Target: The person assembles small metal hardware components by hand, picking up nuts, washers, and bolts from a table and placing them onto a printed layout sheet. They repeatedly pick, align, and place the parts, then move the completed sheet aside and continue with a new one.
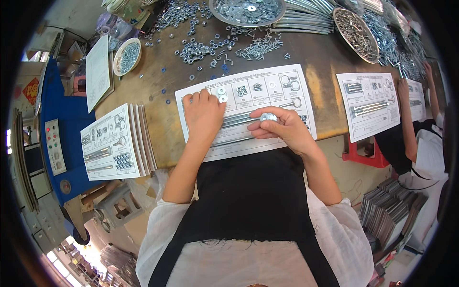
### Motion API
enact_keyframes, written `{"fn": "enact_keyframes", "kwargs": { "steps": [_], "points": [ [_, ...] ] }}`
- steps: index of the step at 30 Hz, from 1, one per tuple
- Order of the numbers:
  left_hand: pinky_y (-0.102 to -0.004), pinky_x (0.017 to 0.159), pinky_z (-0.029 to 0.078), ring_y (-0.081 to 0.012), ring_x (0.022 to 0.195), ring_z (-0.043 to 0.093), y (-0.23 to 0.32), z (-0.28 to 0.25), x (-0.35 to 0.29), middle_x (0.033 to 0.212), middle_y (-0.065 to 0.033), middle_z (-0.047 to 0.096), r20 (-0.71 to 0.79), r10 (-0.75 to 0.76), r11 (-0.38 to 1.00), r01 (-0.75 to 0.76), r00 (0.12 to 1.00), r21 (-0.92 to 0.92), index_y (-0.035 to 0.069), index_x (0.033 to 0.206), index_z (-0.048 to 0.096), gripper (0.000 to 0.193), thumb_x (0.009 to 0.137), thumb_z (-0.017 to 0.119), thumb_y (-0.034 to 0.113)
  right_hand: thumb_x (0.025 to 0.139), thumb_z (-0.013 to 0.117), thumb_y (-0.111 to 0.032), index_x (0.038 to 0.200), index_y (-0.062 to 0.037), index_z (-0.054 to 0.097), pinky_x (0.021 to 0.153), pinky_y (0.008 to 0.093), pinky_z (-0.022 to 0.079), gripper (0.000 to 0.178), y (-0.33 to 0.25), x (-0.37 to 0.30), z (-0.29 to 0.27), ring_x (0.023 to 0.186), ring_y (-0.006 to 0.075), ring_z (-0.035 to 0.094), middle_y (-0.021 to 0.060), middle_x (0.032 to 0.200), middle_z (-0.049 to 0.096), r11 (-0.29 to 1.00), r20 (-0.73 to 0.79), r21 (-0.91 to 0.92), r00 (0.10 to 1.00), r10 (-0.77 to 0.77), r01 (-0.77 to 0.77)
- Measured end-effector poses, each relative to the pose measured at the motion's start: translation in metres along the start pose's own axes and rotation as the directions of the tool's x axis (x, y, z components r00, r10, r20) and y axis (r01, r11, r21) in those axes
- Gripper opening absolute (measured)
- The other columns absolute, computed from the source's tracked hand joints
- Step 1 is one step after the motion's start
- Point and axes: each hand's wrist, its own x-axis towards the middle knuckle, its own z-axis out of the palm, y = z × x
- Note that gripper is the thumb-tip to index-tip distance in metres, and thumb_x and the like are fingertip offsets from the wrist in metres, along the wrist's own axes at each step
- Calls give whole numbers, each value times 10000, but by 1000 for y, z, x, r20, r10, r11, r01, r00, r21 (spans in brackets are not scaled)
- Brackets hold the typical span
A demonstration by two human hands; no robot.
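Note:
A white printed card (227,155) lies in front of me, with metal hardware set on its printed boxes. My right hand (287,128) pinches a small stack of silver washers (268,117) between thumb and fingers, above the right half of the card. At the card's upper left, my left hand (204,116) rests with its fingers curled down; what they grip, if anything, is hidden. Beside those fingertips sit two washers (222,91). Nuts (242,90), small screws (258,87) and ring pins (289,83) occupy other boxes. Long metal rods (235,118) run across below, partly covered by both hands.
Loose nuts (196,51) and screws (260,46) are heaped beyond the card. Behind them stand a washer plate (212,11) and a screw dish (376,56). A small bowl (117,70) and stacked cards (114,143) are at left. At right, another person's arm (407,124) reaches over a similar card (356,129).

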Motion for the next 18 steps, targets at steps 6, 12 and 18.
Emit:
{"fn": "enact_keyframes", "kwargs": {
  "steps": [6, 12, 18],
  "points": [
    [-400, 886, 383, -201, 825, 581, 3, 7, -16, 828, -18, 579, -115, 29, 981, -50, 993, -188, 128, 847, 765, 63, 833, 753, 188, 1032, 532, -94, 1093, 24, 579, 1027, 340, 528, 141, 14, 6, -17, 1155, 242, 622, 177, 1201, 623, 864, -115, 501, 993, 1, 58],
    [-422, 850, 442, -254, 880, 601, -18, -1, -31, 867, -52, 595, -153, -154, 941, 98, 976, -325, 101, 928, 730, 103, 879, 709, 190, 1047, 522, -266, 940, -55, 596, 656, 320, 454, 249, 19, 15, -105, 733, 185, 568, 42, 764, 575, 850, 9, 516, 992, -129, 105],
    [-432, 776, 519, -305, 865, 667, -83, -12, -104, 968, -139, 683, 218, -623, 683, 658, 752, -317, 10, 1165, 619, 245, 993, 579, 179, 1007, 551, -168, 1282, -92, 669, 621, 351, 468, 309, 36, -1, -136, 647, 156, 587, 97, 734, 670, 511, -467, -849, 639, -612, -131]
  ]
}}
